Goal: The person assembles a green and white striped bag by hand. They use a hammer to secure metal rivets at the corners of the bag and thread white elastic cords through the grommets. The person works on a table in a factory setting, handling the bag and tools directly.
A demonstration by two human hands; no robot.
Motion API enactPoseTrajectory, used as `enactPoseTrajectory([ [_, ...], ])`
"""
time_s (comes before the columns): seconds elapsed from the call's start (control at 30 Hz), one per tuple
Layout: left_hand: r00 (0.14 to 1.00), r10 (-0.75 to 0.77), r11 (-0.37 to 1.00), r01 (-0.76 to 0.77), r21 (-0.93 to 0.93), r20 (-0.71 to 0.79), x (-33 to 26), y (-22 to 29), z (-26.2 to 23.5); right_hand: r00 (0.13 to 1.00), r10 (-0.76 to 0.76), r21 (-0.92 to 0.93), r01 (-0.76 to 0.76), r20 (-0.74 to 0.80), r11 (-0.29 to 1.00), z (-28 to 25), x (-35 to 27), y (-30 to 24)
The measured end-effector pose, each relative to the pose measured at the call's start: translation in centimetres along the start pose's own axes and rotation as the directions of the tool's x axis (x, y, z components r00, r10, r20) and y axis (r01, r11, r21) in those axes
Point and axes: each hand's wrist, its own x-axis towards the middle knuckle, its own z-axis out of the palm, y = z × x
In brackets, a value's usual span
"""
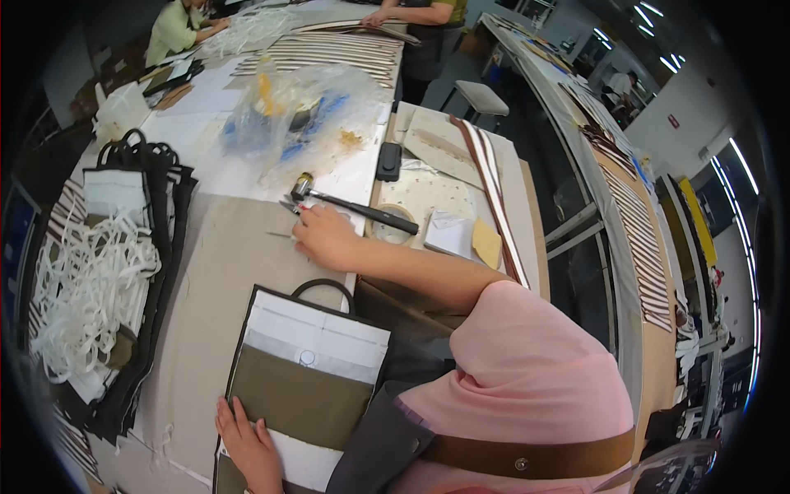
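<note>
Bag panel (300, 391), 1: lying at lower centre of the frame on the pale worktable (206, 272), dark-edged, with olive and white sections and 1 dark loop handle (323, 286) at its top edge.

Left hand (249, 449), 1: resting at lower left of centre on the panel's left side, fingers spread, palm down, pinching nothing that is showing.

Right hand (327, 237), 1: resting mid-frame beyond the loop handle, fingers curling toward the small tools; whether the fingertips are pinching something, I cannot tell. A bit of red is showing beside them, and 1 thin pointed tool (279, 235) is lying just to their left.

Hammer (362, 207), 1: lying just above the right hand, its handle crossing a tape roll (390, 229).

Notepad (448, 231), 1, and yellow pad (486, 244), 1: lying right of centre.

Strap heap (90, 288), white, 1: sitting at left on a stack of dark-edged panels (169, 218).

Plastic bag (288, 115), clear, 1: lying at upper centre.

Step, as I am judging it: steadying the panel with 1 hand while the other is attending to the tools. The next move is seemingly calling for a sure pinch on 1 small tool, free of the hammer, with the panel lying flat.
</note>
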Motion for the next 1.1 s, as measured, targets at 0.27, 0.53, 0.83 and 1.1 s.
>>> enactPoseTrajectory([
  [0.27, 0.997, -0.061, 0.998, 0.062, -0.003, 0.048, 0.1, 0.1, -0.7, 0.940, 0.258, -0.057, -0.277, -0.222, 0.959, -2.2, 1.4, 5.8],
  [0.53, 0.997, -0.071, 0.997, 0.071, -0.007, 0.018, -0.1, 0.0, -0.7, 0.943, 0.328, -0.224, -0.332, -0.055, 0.917, -2.5, 2.2, 3.4],
  [0.83, 0.998, -0.053, 0.999, 0.053, 0.004, -0.035, 0.3, -0.2, -0.7, 0.959, 0.244, 0.027, -0.250, 0.142, 0.968, -6.0, 2.8, 4.0],
  [1.1, 0.997, -0.052, 0.997, 0.049, -0.065, -0.058, 0.1, -0.3, -0.5, 0.929, -0.060, 0.346, -0.076, 0.365, 0.935, -10.5, 3.2, -10.5],
])
